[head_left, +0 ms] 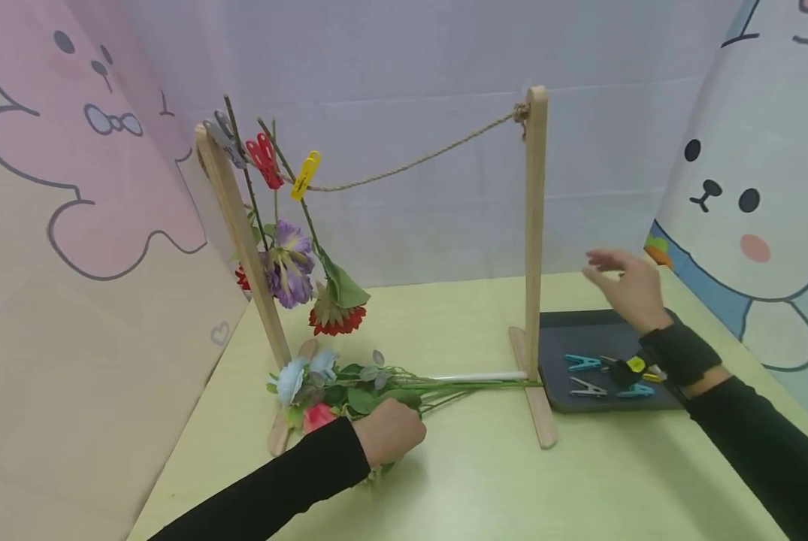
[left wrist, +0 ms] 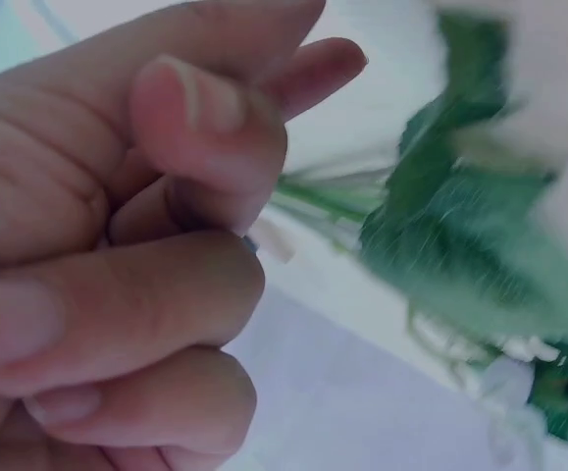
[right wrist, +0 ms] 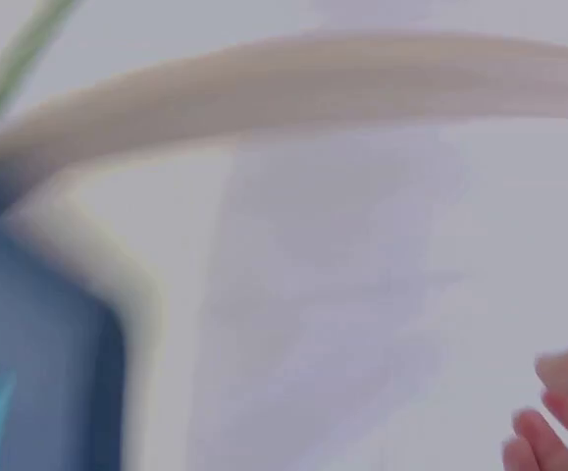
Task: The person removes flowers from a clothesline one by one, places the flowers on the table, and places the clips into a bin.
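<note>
My left hand, fingers curled, is at the near side of a bunch of artificial flowers lying on the table. Pale blue blooms, a pink flower and green leaves show there. In the left wrist view, stems pass behind the thumb beside a blurred leaf; whether the fingers pinch one is hidden. My right hand hovers above the dark tray, fingers apart, nothing visible in them. In the tray lie blue clothespins and a grey clothespin.
A rope spans two wooden posts. Grey, red and yellow clothespins clip stems to it. A purple flower and a red flower hang upside down; another red bloom shows behind the left post.
</note>
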`<action>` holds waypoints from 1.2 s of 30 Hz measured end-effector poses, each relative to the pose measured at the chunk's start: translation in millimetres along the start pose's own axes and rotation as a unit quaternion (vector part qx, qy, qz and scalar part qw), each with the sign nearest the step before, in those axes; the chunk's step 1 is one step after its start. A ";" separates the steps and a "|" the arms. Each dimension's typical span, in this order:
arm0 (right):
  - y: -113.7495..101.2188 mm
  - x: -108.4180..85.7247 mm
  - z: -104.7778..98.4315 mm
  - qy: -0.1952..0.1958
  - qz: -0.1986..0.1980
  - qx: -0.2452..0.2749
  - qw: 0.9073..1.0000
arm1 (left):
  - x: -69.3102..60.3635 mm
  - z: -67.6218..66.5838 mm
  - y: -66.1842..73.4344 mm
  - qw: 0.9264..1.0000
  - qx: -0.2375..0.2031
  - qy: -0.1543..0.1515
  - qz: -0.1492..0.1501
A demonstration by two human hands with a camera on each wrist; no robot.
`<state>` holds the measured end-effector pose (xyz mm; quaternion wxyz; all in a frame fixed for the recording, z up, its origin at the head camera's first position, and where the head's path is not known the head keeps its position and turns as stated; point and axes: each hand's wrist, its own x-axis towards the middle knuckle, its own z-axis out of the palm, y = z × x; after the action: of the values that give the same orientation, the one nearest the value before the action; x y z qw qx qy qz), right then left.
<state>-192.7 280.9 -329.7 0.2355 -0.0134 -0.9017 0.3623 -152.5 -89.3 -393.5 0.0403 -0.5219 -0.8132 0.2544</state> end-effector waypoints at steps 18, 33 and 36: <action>-224.9 59.6 -37.7 0.335 -0.372 0.195 0.843 | -65.9 -120.9 -133.9 0.919 -0.237 0.113 -0.295; -323.6 90.2 37.8 -0.142 -0.216 0.051 0.965 | -66.3 -132.0 -172.4 0.739 -0.329 0.297 -0.507; -324.9 93.8 52.9 -0.192 -0.194 0.030 0.962 | -56.4 -116.1 -176.9 0.712 -0.352 0.325 -0.514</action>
<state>-251.4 25.4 -109.6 0.1241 0.2382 -0.9040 0.3326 -235.1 -152.8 -200.9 0.2402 -0.0506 -0.9234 -0.2952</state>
